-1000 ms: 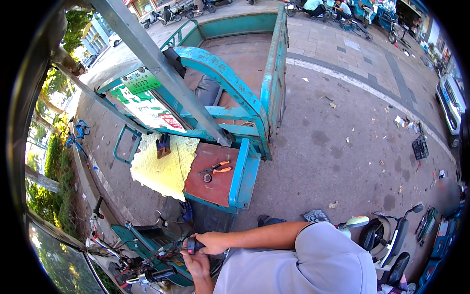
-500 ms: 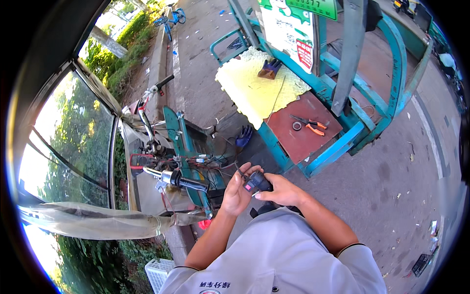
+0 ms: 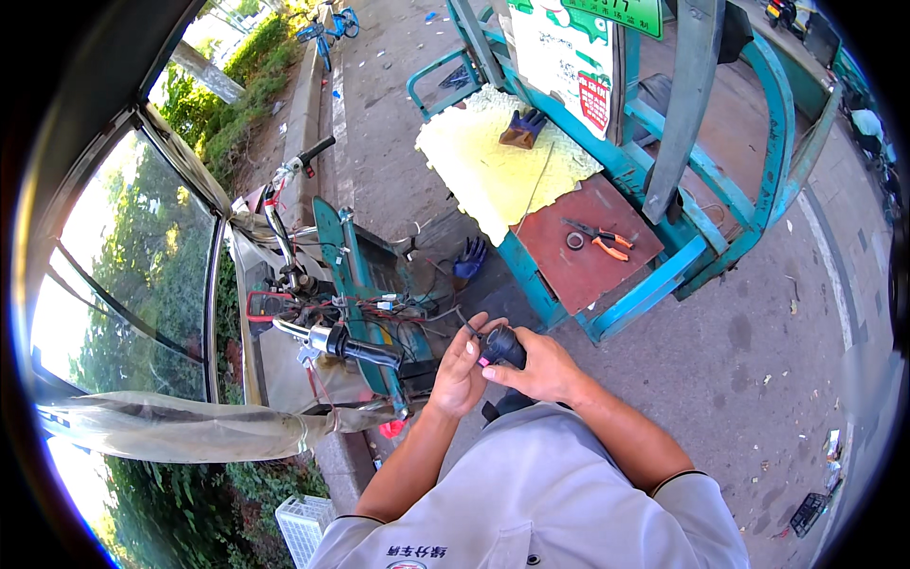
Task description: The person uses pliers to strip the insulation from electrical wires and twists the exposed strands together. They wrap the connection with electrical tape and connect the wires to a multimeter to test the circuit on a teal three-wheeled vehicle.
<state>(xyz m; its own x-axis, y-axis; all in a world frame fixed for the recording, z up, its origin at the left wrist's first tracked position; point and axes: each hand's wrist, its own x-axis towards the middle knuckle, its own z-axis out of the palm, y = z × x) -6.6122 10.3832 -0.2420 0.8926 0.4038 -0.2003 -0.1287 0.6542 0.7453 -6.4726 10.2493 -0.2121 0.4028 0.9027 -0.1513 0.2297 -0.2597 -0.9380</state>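
My left hand (image 3: 458,372) and my right hand (image 3: 535,365) meet just above my chest, both gripping a small black handlebar switch unit (image 3: 500,347) with thin wires running from it toward the vehicle on the left. Left of my hands a chrome handlebar with a black grip (image 3: 358,349) sticks out from a teal three-wheeler's open steering column, where a tangle of coloured wires (image 3: 379,308) is exposed.
Orange-handled pliers (image 3: 601,239) and a roll of black tape (image 3: 574,241) lie on the reddish-brown deck (image 3: 578,275) of a teal cargo trike ahead. A yellow foam mat (image 3: 493,171) with gloves lies beyond. A blue glove (image 3: 471,258) hangs near the column. A windshield is at left.
One second ago the view faced the cargo trike; it has since swung left to the steering column. My hands stay on the switch unit, shifting it slightly in the last half second.
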